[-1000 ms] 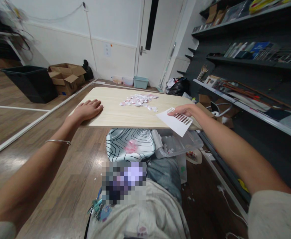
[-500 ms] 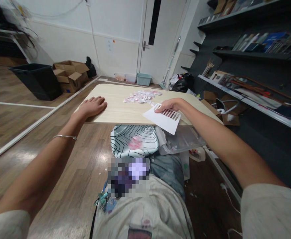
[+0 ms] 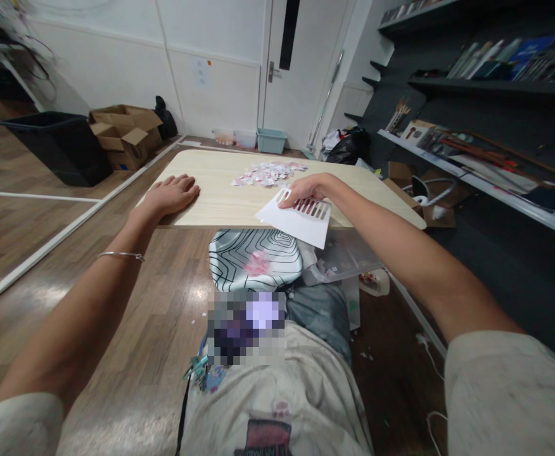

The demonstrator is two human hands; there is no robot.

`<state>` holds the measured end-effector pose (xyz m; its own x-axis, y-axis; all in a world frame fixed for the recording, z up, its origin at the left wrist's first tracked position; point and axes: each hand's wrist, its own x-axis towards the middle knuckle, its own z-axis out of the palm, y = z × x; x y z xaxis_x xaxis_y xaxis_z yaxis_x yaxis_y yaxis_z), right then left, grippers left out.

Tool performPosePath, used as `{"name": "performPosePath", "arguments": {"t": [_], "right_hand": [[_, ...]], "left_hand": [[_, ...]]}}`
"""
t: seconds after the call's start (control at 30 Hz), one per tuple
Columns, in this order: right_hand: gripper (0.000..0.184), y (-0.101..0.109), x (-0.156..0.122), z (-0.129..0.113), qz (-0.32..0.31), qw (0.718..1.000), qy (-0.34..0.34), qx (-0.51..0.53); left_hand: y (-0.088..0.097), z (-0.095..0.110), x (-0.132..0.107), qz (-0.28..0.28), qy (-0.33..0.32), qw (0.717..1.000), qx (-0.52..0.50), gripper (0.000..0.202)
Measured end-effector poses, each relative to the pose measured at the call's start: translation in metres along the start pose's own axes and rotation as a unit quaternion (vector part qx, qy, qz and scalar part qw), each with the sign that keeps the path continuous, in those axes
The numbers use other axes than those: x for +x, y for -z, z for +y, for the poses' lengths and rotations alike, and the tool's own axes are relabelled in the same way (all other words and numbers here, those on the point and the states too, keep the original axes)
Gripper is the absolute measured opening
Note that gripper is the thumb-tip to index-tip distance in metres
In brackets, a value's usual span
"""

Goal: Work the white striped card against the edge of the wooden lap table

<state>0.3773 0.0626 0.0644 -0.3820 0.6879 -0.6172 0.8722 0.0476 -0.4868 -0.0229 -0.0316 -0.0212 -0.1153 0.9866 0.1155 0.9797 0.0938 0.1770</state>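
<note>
My left hand point(image 3: 173, 194) lies flat on the left side of the pale wooden table point(image 3: 211, 209), fingers stretched out. In my right hand point(image 3: 305, 189) is a white sheet with a row of slots point(image 3: 301, 223), pinched by its slotted edge. The sheet tilts over the table's near edge, its lower corner hanging past it. Beyond the sheet, a heap of small white and pink paper scraps point(image 3: 268, 173) is spread on the tabletop. Below the edge sit a patterned cushion point(image 3: 239, 259) with a pink patch and a clear plastic bin point(image 3: 346, 263) with scraps inside.
A black trash bin point(image 3: 59, 149) and open cardboard boxes point(image 3: 128, 136) stand on the floor at left. Dark shelves point(image 3: 486, 95) with supplies line the right wall. A teal basket point(image 3: 272, 140) stands by the door point(image 3: 301, 95). A blurred-out patch covers something on my lap.
My right hand has moved slightly left with the slotted sheet, bringing it a little flatter near the table edge. My left hand stays resting on the table. The view has shifted slightly.
</note>
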Motion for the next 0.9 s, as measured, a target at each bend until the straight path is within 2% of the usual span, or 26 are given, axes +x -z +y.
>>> {"name": "performPosePath", "arguments": {"t": [0.13, 0.3, 0.53, 0.9], "right_hand": [[0.077, -0.007, 0.003, 0.0, -0.032, 0.999, 0.021, 0.022], [0.073, -0.013, 0.002, 0.004, -0.032, 0.997, 0.035, 0.064], [0.083, -0.017, -0.003, 0.007, -0.04, 0.997, 0.039, 0.061], [0.083, -0.02, -0.006, 0.012, -0.012, 0.995, 0.075, 0.063]], "left_hand": [[0.001, 0.001, -0.001, 0.0, -0.002, 1.0, -0.002, 0.085], [0.006, 0.003, -0.007, -0.019, -0.015, 1.0, -0.002, 0.077], [0.01, 0.008, -0.013, -0.027, -0.017, 0.999, -0.011, 0.068], [0.01, 0.009, -0.014, -0.03, -0.01, 0.999, -0.014, 0.072]]}}
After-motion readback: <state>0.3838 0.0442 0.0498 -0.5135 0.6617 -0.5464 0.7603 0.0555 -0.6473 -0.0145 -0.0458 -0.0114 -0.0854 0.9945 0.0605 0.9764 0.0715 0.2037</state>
